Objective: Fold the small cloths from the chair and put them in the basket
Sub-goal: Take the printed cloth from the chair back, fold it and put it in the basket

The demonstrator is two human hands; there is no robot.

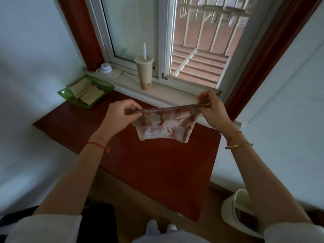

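Obs: one small cloth (166,125), white with pink-red blotches, hangs in the air above the red-brown table (157,163), stretched flat along its dark top edge. It touches no surface. I judge this the start of a fold: cloth spread out, no crease made yet.

Progress: the green basket (66,92) sits at the far left corner of the table, against the window sill. It already holds a few pale folded pieces, side by side. So I take some cloths as done, this one in hand. The chair is not in view; how many remain I cannot tell.

Hands: left hand (121,114) pinches the cloth's left top corner, thumb against curled fingers. Right hand (213,109) pinches the right top corner the same way, over the table's window edge. Both are closed on the fabric, pulling the edge taut between them.

Left to do: fold, carry leftward across the table, place in basket.
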